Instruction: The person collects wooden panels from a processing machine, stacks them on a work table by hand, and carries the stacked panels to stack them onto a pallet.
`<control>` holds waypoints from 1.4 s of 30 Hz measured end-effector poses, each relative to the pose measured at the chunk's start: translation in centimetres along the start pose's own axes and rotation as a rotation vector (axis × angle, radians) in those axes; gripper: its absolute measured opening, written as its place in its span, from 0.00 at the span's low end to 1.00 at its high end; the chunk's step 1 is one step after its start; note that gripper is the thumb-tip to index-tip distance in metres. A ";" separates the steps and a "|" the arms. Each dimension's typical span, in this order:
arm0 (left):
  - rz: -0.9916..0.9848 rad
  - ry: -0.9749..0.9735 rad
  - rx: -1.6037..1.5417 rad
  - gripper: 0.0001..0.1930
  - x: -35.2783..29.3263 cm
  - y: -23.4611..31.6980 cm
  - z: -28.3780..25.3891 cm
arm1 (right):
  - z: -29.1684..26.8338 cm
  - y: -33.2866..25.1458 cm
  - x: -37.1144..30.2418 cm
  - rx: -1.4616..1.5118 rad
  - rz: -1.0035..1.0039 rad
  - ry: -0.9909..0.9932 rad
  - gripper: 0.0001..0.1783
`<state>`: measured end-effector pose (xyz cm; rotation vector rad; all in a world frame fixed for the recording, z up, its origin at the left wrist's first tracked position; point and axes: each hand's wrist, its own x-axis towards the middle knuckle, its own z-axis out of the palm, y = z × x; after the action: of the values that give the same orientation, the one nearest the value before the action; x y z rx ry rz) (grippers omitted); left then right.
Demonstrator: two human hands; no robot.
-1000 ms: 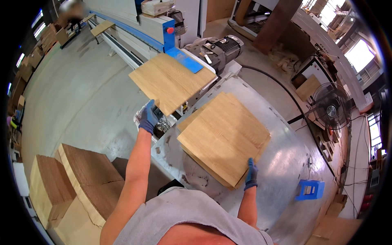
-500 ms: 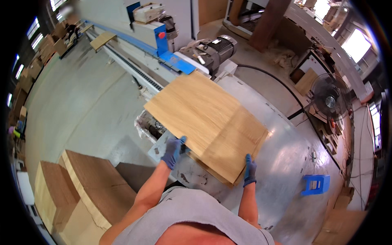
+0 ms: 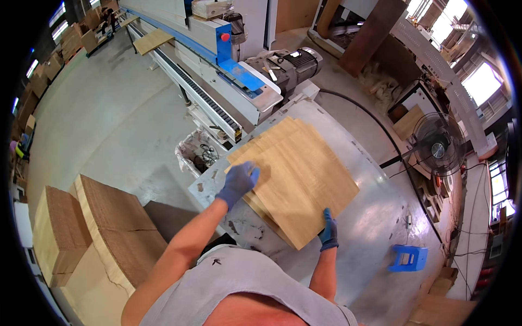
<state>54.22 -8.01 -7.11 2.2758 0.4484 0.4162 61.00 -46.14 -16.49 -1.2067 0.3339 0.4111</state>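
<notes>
A wood-grain board point(image 3: 310, 185) lies on top of a small stack, turned slightly against the light-brown boards point(image 3: 261, 142) beneath it. My right hand point(image 3: 328, 232), in a blue glove, grips its near right edge, thumb along the upper side and fingers mostly hidden. Over the left part of the stack hovers my left hand point(image 3: 239, 183), also gloved, slightly blurred, with its fingers bent but apart and nothing seen in them. The stack rests on a grey metal table point(image 3: 375, 209).
Beyond the table stands a machine with a blue guard point(image 3: 243, 75), a motor point(image 3: 299, 64) and a long conveyor point(image 3: 187, 81). A lined bin point(image 3: 187, 155) sits left of the table. Thick board stacks point(image 3: 117, 217) rise at my left. A fan point(image 3: 437, 146) and blue stool point(image 3: 408, 258) are at right.
The top board has come nearer and lies over the stack, uncovering the boards' far edges. My left hand has let go of its left edge and moved up over it.
</notes>
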 end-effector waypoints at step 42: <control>-0.552 0.108 -0.406 0.32 -19.2 -2.5 2.0 | -2.1 -4.3 -1.3 -0.360 0.288 -0.355 0.26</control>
<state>37.63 -16.04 -13.24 1.6576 0.9247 0.3098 61.82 -49.53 -12.99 -1.4086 0.1261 0.9531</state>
